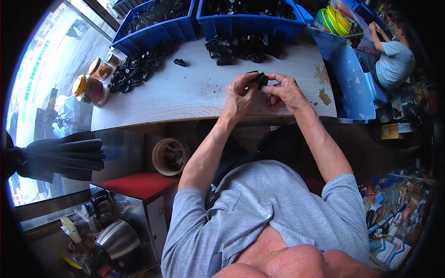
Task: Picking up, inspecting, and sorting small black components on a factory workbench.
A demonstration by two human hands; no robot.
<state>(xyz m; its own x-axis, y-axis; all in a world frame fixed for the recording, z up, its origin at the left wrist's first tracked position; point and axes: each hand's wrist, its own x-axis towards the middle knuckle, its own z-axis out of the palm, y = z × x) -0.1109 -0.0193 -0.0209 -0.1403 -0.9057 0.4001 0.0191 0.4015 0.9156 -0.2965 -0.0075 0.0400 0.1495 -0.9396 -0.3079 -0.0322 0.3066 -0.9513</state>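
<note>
Clip (261, 79): black plastic, pinched between left hand (240, 95) and right hand (286, 91) above table (185, 92), near pile (241, 48). Risk: fingertip-only hold may slip, dropping the clip.

black part (260, 79) mostly hidden between fingers, bin (250, 24) contents cut off

Green-lettered window sign (36, 69) far left; colourful packages (394, 227) lower right

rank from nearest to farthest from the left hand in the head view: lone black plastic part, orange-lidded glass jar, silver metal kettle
1. Lone black plastic part, on the table up-left of the left hand.
2. Orange-lidded glass jar, at the table's left edge.
3. Silver metal kettle, low on the left.
</note>
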